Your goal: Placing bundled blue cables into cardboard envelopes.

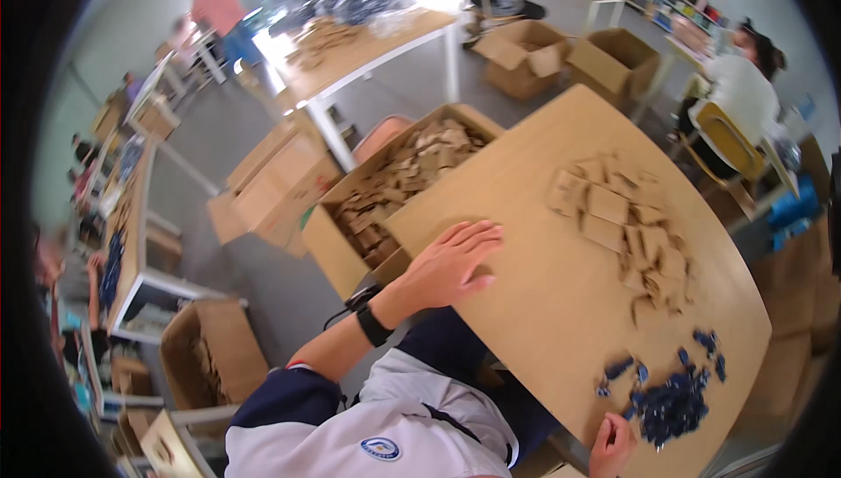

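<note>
My left hand (455, 263) is open, palm down with fingers extended, at the left edge of the wooden table (526, 311). It is close to a large open carton (331, 246) filled with small folded brown cardboard pieces. My right hand (613, 445) rests at the table's near edge with its fingers curled; whether anything is inside them is hidden. Right beside it lies a heap of small dark blue items (670, 408), with several loose ones around; their kind is unclear. Farther across the tabletop is a scattered pile of brown cardboard pieces (607, 205).
Beyond the carton stand a flattened box (279, 180) and another table (377, 56) carrying cardboard pieces and plastic-wrapped bundles. Two open cartons (521, 70) sit past my table. A person (736, 92) sits on a chair at right. Another carton (232, 346) stands at lower left.
</note>
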A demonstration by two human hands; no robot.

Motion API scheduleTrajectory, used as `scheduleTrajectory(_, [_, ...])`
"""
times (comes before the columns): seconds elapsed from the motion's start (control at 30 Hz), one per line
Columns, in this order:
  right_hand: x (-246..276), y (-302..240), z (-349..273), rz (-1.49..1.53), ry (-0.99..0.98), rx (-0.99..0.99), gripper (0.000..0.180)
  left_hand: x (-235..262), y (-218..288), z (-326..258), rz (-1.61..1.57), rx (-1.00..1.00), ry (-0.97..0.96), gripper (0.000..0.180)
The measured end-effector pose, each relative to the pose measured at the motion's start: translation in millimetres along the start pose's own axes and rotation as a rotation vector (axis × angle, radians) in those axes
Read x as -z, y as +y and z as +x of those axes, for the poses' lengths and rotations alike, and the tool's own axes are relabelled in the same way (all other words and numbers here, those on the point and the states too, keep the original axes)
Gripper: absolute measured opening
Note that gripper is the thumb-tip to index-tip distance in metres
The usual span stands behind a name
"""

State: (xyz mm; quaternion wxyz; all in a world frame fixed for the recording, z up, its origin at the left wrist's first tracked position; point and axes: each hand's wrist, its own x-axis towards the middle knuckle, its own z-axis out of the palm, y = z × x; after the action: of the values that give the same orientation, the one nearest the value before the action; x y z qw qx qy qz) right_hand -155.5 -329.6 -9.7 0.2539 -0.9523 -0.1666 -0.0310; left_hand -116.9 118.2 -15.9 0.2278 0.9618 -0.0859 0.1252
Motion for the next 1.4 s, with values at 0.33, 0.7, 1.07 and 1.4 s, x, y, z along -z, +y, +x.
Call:
scheduleTrajectory(0.33, [-10, 21, 13, -0.082, -0.063, 0.036, 0.016, 9, 9, 6, 0.029, 0.146, -0.056, 0.055])
scheduleTrajectory(0.7, [-17, 11, 11, -0.092, 0.091, 0.090, 0.015, 3, -1, 18, -0.023, 0.144, -0.132, 0.050])
scheduleTrajectory(1.07, [24, -52, 163, -0.143, 0.028, -0.175, 0.029, -4, 1, 29, 0.094, 0.037, -0.024, 0.043])
scheduleTrajectory(1.4, [6, -28, 111, -0.086, 0.090, -0.157, 0.024, -1, 19, 10, 0.062, 0.028, 0.032, 0.041])
